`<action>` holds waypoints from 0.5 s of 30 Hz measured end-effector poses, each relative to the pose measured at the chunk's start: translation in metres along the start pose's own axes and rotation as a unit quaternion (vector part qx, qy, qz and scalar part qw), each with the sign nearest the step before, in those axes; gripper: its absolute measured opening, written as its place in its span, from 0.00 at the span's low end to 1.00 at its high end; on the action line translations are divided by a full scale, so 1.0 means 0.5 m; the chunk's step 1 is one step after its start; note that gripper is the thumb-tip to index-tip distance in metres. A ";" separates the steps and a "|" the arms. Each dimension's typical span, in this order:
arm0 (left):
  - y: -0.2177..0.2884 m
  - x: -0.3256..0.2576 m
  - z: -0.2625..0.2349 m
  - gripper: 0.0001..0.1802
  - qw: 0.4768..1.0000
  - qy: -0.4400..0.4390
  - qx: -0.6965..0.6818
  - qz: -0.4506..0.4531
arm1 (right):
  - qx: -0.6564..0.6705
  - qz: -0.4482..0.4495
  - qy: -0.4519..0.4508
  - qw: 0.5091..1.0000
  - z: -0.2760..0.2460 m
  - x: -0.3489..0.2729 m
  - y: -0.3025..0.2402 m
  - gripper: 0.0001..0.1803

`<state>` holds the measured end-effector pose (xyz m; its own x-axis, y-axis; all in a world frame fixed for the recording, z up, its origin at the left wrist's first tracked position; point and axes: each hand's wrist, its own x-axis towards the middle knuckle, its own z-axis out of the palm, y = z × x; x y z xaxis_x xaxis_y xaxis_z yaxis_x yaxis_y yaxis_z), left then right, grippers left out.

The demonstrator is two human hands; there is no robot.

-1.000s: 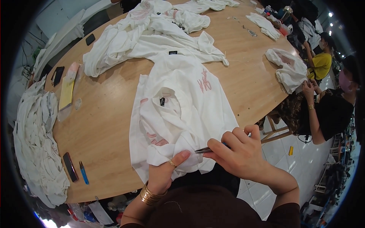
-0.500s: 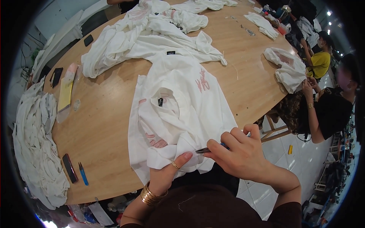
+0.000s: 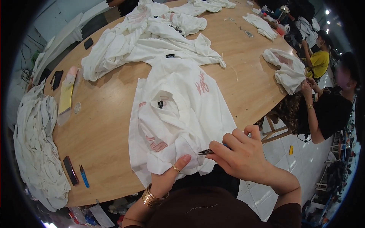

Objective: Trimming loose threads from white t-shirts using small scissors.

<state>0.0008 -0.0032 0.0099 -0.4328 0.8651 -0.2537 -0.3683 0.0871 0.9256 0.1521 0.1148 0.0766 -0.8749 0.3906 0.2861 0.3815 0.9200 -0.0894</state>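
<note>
Pointed tool (image 3: 206,152) farther from left thumb (image 3: 184,162)

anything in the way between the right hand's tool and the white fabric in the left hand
Nothing visible stands between them: the metal-tipped tool in the right hand points at the white fabric, close beside the left hand. Whether it touches the cloth, I can't tell.
</note>
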 end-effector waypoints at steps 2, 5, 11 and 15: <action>-0.009 0.000 -0.009 0.23 1.000 -0.007 0.007 -0.016 | -0.002 0.003 -0.002 1.000 0.001 -0.003 0.005 0.11; -0.008 0.001 -0.011 0.27 0.999 -0.015 0.011 -0.033 | -0.004 0.008 -0.006 1.000 -0.001 -0.004 0.006 0.11; -0.002 0.001 -0.009 0.28 0.999 -0.021 0.011 -0.032 | -0.006 0.009 0.001 1.000 -0.001 -0.003 0.002 0.11; -0.003 -0.001 -0.011 0.28 0.999 -0.025 0.022 -0.028 | -0.005 -0.001 -0.009 1.000 -0.011 0.000 -0.002 0.10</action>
<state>-0.0032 -0.0064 0.0070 -0.3699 0.8818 -0.2925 -0.3547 0.1569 0.9217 0.1536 0.1139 0.0819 -0.8814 0.3887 0.2685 0.3823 0.9207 -0.0782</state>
